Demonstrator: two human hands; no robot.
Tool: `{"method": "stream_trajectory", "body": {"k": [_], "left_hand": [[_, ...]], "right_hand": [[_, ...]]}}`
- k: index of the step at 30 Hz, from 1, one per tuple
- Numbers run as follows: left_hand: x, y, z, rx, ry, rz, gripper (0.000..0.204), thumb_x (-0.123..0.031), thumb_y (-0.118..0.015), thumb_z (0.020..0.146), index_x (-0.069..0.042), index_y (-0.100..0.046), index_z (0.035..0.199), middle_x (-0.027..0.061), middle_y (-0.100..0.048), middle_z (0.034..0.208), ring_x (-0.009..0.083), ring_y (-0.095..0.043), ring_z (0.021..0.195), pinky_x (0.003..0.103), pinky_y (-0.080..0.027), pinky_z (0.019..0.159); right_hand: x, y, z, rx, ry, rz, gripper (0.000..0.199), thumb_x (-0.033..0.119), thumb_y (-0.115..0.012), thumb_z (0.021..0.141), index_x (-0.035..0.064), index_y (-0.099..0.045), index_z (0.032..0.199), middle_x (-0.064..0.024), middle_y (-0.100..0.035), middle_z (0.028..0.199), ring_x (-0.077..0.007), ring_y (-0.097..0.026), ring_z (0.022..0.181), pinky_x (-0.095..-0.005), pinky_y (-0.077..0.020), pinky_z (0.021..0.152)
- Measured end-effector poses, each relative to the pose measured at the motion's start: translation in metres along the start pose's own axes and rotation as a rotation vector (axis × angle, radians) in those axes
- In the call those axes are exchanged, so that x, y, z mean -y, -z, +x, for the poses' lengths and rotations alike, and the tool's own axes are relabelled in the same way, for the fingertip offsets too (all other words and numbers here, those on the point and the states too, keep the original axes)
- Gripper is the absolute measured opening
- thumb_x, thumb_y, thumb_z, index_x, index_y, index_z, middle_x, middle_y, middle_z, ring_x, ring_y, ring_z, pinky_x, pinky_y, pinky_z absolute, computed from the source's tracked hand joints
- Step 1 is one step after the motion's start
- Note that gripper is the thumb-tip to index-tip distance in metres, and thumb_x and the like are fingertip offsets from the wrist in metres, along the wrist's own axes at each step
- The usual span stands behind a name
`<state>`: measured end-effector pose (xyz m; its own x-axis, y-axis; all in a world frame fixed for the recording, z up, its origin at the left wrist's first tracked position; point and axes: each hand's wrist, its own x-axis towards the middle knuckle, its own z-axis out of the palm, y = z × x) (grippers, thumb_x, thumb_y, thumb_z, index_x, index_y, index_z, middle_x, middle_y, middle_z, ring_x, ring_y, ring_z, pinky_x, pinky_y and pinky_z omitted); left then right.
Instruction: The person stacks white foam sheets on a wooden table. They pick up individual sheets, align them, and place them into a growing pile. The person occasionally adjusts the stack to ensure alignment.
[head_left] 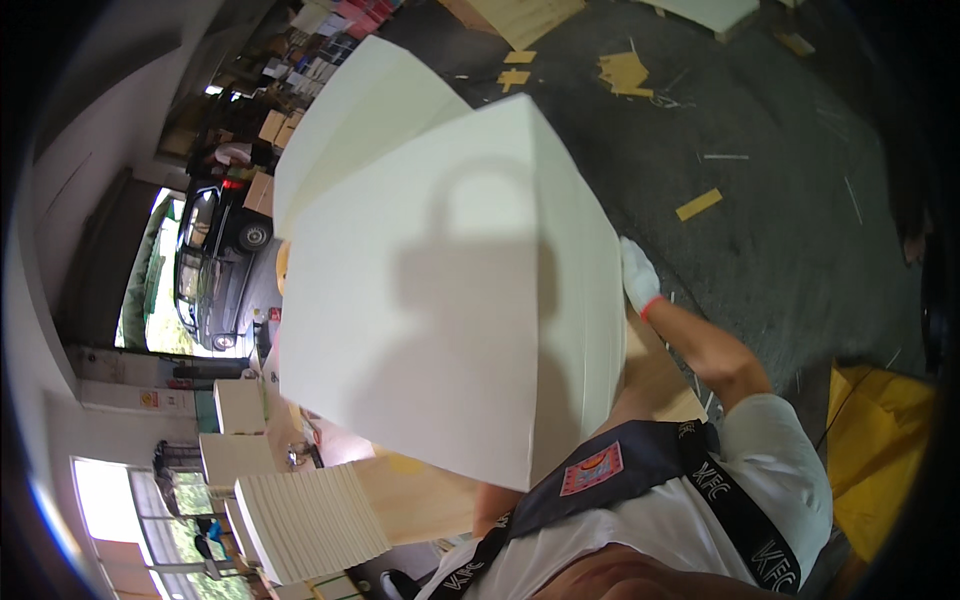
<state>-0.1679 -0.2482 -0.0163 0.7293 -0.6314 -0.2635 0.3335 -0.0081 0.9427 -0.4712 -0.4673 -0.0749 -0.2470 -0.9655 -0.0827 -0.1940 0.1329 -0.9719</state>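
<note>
A big white block that looks like a stack of large sheets or boards (420,300) fills the middle, with my own shadow across it. Faint lines along its right side suggest layers. My right hand (638,275), in a white glove with an orange cuff, is closed against the far right edge of this stack. Only a bit of my left forearm (494,505) shows below the stack's near edge; the left hand is hidden behind the stack. Directly beyond stands another white stack (350,120), partly covered by the near one.
Several cream boards (305,525) are piled at lower left beside a wooden surface (420,495). Yellow scraps (698,204) litter the dark floor (770,150). A yellow sheet (880,450) lies at right. Far left are a black car (215,245), a person (235,153) and cartons (275,125).
</note>
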Motion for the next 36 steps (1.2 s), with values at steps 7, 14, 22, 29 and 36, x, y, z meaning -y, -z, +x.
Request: {"method": "stream_trajectory", "body": {"k": [7,14,22,29,36], "left_hand": [[-0.006,0.113,-0.061,-0.095,0.051,0.024,0.070,-0.064,-0.045,0.098,-0.016,-0.041,0.148,0.0076,-0.049,0.142,0.0306,-0.048,0.130,0.054,-0.041,0.109],[0.019,0.152,-0.102,-0.119,0.144,-0.006,0.071,-0.064,-0.044,0.098,-0.014,-0.041,0.148,0.0081,-0.050,0.142,0.0294,-0.050,0.129,0.051,-0.042,0.108],[0.076,0.127,-0.153,-0.039,0.335,-0.074,0.072,-0.064,-0.043,0.099,-0.012,-0.041,0.148,0.0086,-0.051,0.142,0.0281,-0.051,0.127,0.048,-0.043,0.108],[0.148,0.059,-0.215,0.182,0.568,-0.198,0.073,-0.064,-0.042,0.100,-0.010,-0.041,0.148,0.0091,-0.052,0.141,0.0269,-0.053,0.126,0.045,-0.044,0.107],[0.166,0.042,-0.218,-0.061,0.379,-0.334,0.074,-0.064,-0.041,0.100,-0.008,-0.041,0.148,0.0096,-0.053,0.141,0.0257,-0.054,0.125,0.042,-0.045,0.107]], "right_hand": [[-0.025,0.093,-0.145,0.134,0.360,-0.400,0.040,0.027,-0.041,0.105,0.0057,-0.061,0.133,-0.0183,-0.064,0.128,-0.0367,-0.060,0.114,-0.0448,-0.0428,0.102],[-0.003,0.144,-0.159,0.459,0.523,-0.640,0.035,0.014,-0.054,0.089,0.0156,-0.070,0.121,-0.0196,-0.068,0.109,-0.0355,-0.062,0.107,-0.0461,-0.0456,0.101],[0.109,-0.013,-0.015,0.723,0.204,0.200,0.046,0.037,-0.062,0.095,0.0051,-0.063,0.129,-0.0141,-0.067,0.123,-0.0279,-0.064,0.111,-0.0384,-0.0503,0.097],[0.051,-0.014,-0.013,0.683,0.026,0.193,0.047,0.037,-0.061,0.095,0.0032,-0.062,0.128,-0.0133,-0.066,0.124,-0.0275,-0.064,0.111,-0.0385,-0.0505,0.097],[0.015,-0.002,-0.025,0.554,-0.088,0.264,0.049,0.038,-0.060,0.096,0.0012,-0.062,0.128,-0.0125,-0.066,0.125,-0.0270,-0.064,0.111,-0.0387,-0.0507,0.097]]}}
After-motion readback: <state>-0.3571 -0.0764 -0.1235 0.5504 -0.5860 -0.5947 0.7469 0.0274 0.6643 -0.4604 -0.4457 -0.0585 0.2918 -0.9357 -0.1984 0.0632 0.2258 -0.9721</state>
